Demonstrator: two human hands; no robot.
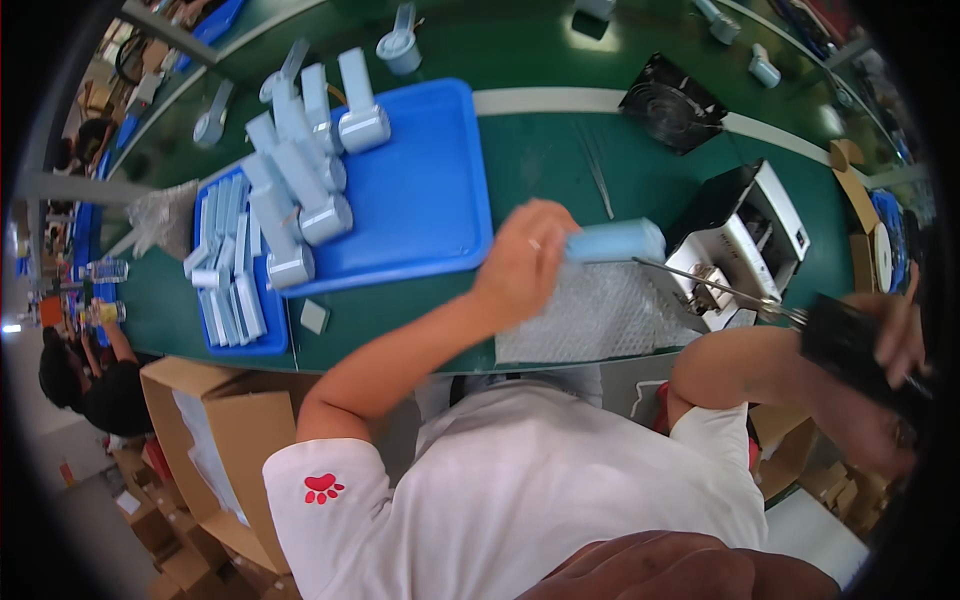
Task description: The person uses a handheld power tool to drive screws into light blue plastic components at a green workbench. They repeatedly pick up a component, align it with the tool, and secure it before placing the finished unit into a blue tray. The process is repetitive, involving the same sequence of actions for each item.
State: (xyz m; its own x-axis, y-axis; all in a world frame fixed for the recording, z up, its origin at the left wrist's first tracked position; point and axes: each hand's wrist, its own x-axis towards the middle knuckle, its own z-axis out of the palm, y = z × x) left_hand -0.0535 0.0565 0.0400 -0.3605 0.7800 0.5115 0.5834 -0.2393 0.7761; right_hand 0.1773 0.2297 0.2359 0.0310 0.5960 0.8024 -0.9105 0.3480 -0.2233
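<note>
Left hand (525,258), mid-frame, closed around one end of a light-blue part (615,241); the part lies roughly level, its far end pointing right. Right hand (893,340), right edge of frame, blurred, fingers wrapped on a black handheld tool (845,345). Tool's long thin metal shaft (710,284) runs up-left, tip at the lower edge of the light-blue part near its right end; cannot tell if touching. Sheet of bubble wrap (580,325) on the green table (545,150), directly below the part in frame.

Right of centre: white-and-black box (750,235), open side showing, contents too small to tell; the shaft crosses in front of its lower part. Upper right: black square item (672,103) with a round pattern, plus a couple of small light-blue pieces (765,68) farther back.

Left of centre: large blue tray (420,200), pile of light-blue assemblies (300,170) over its left side, right side bare. Smaller blue tray (272,338) just beside it, holding light-blue strips (235,310). Small pale square piece (314,317) on the table near that tray. Clear plastic bag (165,220) at the left. More light-blue assemblies (399,50) stand at the upper left, behind the trays.

Lower left: open cardboard box (250,435). Far left: another person (110,400) in dark clothing. Wearer's white shirt (530,470) fills bottom centre.
</note>
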